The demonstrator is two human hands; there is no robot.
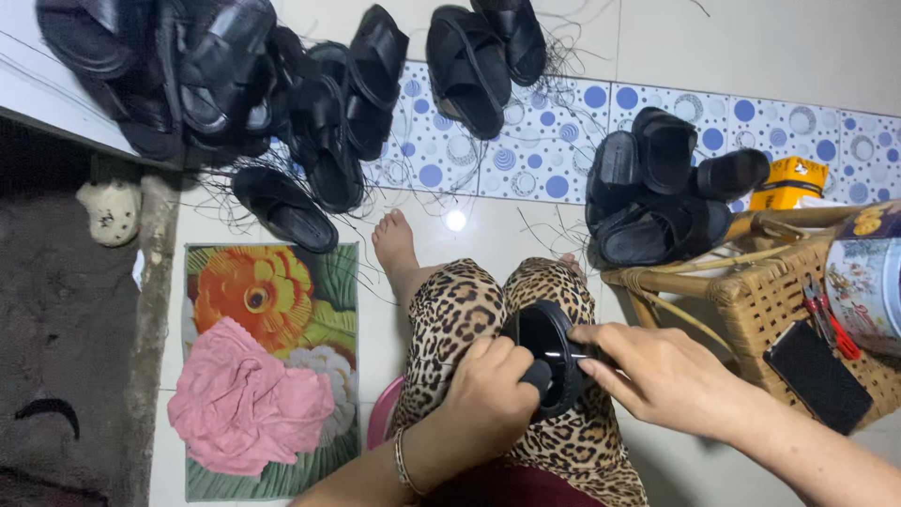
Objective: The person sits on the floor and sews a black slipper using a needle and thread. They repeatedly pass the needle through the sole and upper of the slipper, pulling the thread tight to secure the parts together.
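My left hand grips a black sandal by its edge and holds it over my lap, which is covered in leopard-print trousers. My right hand pinches a thin tool or thread against the sandal's strap; the tool is too small to make out. A bracelet sits on my left wrist. My bare foot rests on the tiled floor ahead.
Black sandals lie in heaps at the top left, top middle and to the right, with loose threads around. A wicker stool holds a phone, red-handled scissors and a tin. A pink cloth lies on a floral mat.
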